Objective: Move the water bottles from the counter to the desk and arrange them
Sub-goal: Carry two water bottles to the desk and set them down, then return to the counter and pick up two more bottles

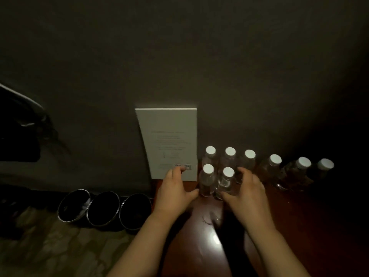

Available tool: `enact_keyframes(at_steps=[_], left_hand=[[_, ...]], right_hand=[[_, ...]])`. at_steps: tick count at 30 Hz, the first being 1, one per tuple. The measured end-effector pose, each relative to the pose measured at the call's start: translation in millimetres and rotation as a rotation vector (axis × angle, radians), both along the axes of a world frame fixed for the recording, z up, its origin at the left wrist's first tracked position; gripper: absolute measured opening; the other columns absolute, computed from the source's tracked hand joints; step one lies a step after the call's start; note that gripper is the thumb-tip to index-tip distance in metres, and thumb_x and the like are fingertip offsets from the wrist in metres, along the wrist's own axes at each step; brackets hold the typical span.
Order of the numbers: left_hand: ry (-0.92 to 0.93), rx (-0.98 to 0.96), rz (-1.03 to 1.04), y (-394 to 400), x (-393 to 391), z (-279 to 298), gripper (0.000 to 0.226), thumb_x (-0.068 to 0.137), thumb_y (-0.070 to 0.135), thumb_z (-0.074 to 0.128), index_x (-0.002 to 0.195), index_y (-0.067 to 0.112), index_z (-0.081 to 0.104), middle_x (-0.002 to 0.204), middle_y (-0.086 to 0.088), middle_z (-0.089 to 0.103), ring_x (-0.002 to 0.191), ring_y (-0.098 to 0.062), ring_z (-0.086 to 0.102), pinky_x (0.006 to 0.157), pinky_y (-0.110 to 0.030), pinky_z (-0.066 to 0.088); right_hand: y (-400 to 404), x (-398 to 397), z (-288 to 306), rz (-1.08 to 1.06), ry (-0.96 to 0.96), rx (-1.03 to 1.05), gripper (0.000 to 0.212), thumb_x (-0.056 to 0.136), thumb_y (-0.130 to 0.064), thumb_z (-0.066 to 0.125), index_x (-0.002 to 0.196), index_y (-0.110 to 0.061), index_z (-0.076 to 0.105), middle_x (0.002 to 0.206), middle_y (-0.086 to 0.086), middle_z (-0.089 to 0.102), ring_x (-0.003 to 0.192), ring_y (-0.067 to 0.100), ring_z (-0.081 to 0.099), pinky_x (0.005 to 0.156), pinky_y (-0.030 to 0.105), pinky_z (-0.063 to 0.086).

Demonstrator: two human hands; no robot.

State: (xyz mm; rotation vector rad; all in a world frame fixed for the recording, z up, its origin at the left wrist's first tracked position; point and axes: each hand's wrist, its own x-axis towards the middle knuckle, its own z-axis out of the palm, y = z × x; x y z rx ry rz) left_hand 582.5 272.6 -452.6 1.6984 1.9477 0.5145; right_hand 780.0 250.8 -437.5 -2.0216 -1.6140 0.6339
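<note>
A dark grey wall (179, 56) fills the upper part of the dim view, and below it a glossy reddish-brown worktop (289, 226) runs from the centre to the right. Left of the worktop lies a mottled floor (50, 246), on which three black round bins (103, 208) with shiny rims stand in a row, touching one another.

A white card (169, 144) with faint print stands upright on the worktop, leaning against the wall.

Both bare forearms reach in from the bottom edge. The left hand (173, 188) has its grip open, fingers spread, fingertips in front of the card's lower edge, thumb pointing right toward the nearest bottle and just beside its base; whether it touches is unclear. The right hand (247, 188) also has an open grip, fingers curved against the right side of the front pair of bottles and thumb low near their bases; it clasps nothing.

Eight water bottles (207, 180) are visible, all clear with white caps, all upright with their long axis vertical and caps up. Two stand side by side at the front, directly between the two hands. Three stand in a row just behind them, close to the card's right edge. Three more trail off to the right into shadow, spaced a little apart, the farthest barely discernible.
</note>
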Motion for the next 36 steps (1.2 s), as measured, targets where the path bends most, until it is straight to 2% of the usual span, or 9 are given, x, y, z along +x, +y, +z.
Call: enact_keyframes(at_steps=[5, 10, 17, 19, 23, 28, 32, 36], left_hand=[[0.183, 0.055, 0.017, -49, -60, 80, 0.066, 0.076, 0.058, 0.072, 0.129, 0.031, 0.045, 0.128, 0.008, 0.047, 0.119, -0.012, 0.050, 0.091, -0.032, 0.050], [0.384, 0.098, 0.044, -135, -137, 155, 0.061, 0.079, 0.065, 0.063, 0.128, 0.033, 0.045, 0.125, 0.010, 0.049, 0.115, -0.012, 0.050, 0.088, -0.032, 0.050], [0.633, 0.113, 0.201, -313, -273, 226, 0.055, 0.076, 0.072, 0.053, 0.119, 0.038, 0.048, 0.112, 0.015, 0.055, 0.107, -0.010, 0.054, 0.073, -0.031, 0.047], [0.658, 0.097, 0.268, -375, -316, 243, 0.055, 0.076, 0.073, 0.051, 0.119, 0.039, 0.048, 0.112, 0.016, 0.055, 0.106, -0.010, 0.055, 0.069, -0.031, 0.045], [0.693, 0.051, 0.379, -491, -396, 273, 0.062, 0.075, 0.077, 0.051, 0.124, 0.039, 0.048, 0.115, 0.015, 0.056, 0.105, -0.010, 0.055, 0.075, -0.033, 0.052], [0.735, -0.002, 0.517, -622, -470, 302, 0.065, 0.075, 0.077, 0.052, 0.126, 0.037, 0.051, 0.119, 0.012, 0.059, 0.107, -0.013, 0.058, 0.079, -0.032, 0.050], [0.706, -0.093, 0.614, -699, -518, 313, 0.067, 0.071, 0.079, 0.052, 0.122, 0.036, 0.053, 0.117, 0.010, 0.060, 0.104, -0.015, 0.059, 0.084, -0.038, 0.053], [0.662, -0.107, 0.691, -750, -565, 314, 0.067, 0.072, 0.078, 0.054, 0.124, 0.036, 0.054, 0.119, 0.011, 0.060, 0.104, -0.013, 0.058, 0.085, -0.037, 0.053]], right_hand=[[-33, -58, 62, 0.233, -0.089, 0.099, 0.062, 0.074, -0.038, 0.080, 0.130, -0.025, 0.055, 0.123, -0.003, 0.059, 0.116, 0.019, 0.052, 0.093, 0.030, 0.045], [-76, -142, 123, 0.562, -0.159, 0.129, 0.061, 0.081, -0.048, 0.071, 0.136, -0.033, 0.047, 0.132, -0.010, 0.053, 0.126, 0.013, 0.045, 0.101, 0.029, 0.044], [-191, -302, 195, 0.983, -0.280, 0.253, 0.064, 0.081, -0.054, 0.067, 0.138, -0.038, 0.040, 0.132, -0.014, 0.050, 0.120, 0.009, 0.047, 0.091, 0.027, 0.050], [-236, -352, 214, 1.097, -0.287, 0.284, 0.064, 0.079, -0.057, 0.067, 0.135, -0.039, 0.042, 0.129, -0.015, 0.051, 0.117, 0.008, 0.048, 0.088, 0.027, 0.051], [-324, -445, 245, 1.276, -0.294, 0.372, 0.064, 0.077, -0.059, 0.067, 0.133, -0.039, 0.043, 0.125, -0.014, 0.053, 0.114, 0.010, 0.051, 0.083, 0.027, 0.051], [-423, -545, 273, 1.489, -0.298, 0.434, 0.064, 0.076, -0.058, 0.069, 0.132, -0.038, 0.045, 0.122, -0.012, 0.056, 0.109, 0.012, 0.056, 0.081, 0.028, 0.050], [-482, -618, 292, 1.654, -0.328, 0.396, 0.065, 0.071, -0.056, 0.076, 0.128, -0.037, 0.050, 0.119, -0.008, 0.059, 0.103, 0.014, 0.059, 0.083, 0.034, 0.053], [-525, -688, 305, 1.789, -0.378, 0.380, 0.070, 0.069, -0.054, 0.079, 0.130, -0.033, 0.051, 0.122, -0.006, 0.059, 0.107, 0.015, 0.058, 0.087, 0.035, 0.052]])
